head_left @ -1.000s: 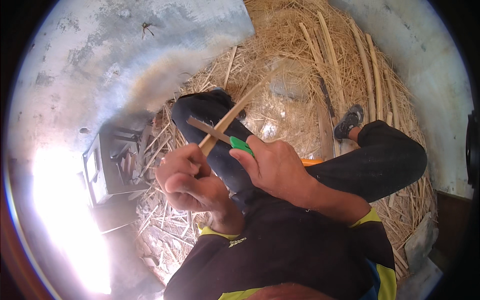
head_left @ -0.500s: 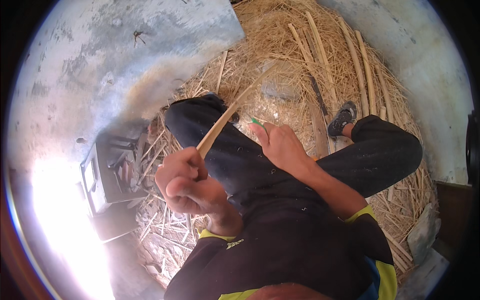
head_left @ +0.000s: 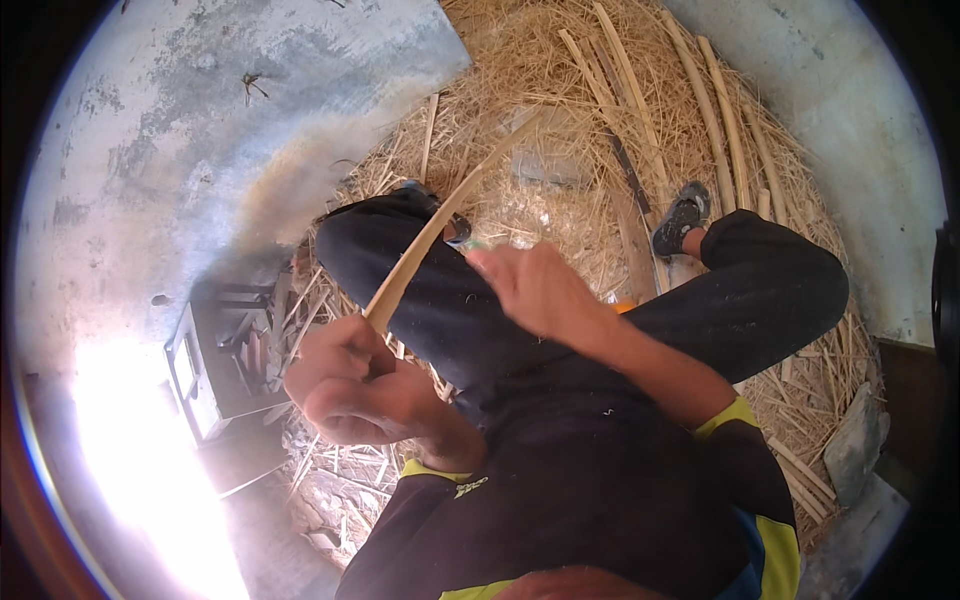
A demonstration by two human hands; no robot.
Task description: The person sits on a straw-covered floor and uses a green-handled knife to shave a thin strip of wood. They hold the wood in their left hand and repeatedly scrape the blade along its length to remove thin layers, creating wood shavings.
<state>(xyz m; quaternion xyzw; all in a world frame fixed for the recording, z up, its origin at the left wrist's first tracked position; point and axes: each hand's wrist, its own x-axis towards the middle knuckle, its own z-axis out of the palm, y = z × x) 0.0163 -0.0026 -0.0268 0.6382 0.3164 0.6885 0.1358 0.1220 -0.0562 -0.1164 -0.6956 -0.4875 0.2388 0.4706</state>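
My left hand is closed round the near end of a long, flat, pale wooden strip, likely split bamboo. The strip slants up and away to the right, bending slightly, its far tip over the straw-like shavings. On its right, apart from it, is my right hand, fingers curled and smeared by motion. A small green thing shows at the right thumb tip; blur hides what it is. Both hands are above my crossed legs in dark trousers.
Shavings cover the floor, with several long wooden strips lying at the far right. A flat grey stone lies ahead. My shoe is at the right. A pale wall and a grey box-like cabinet stand left.
My left hand has drawn back a little to the left with the strip. My right hand has also shifted left, and the green thing at its thumb is less distinct.
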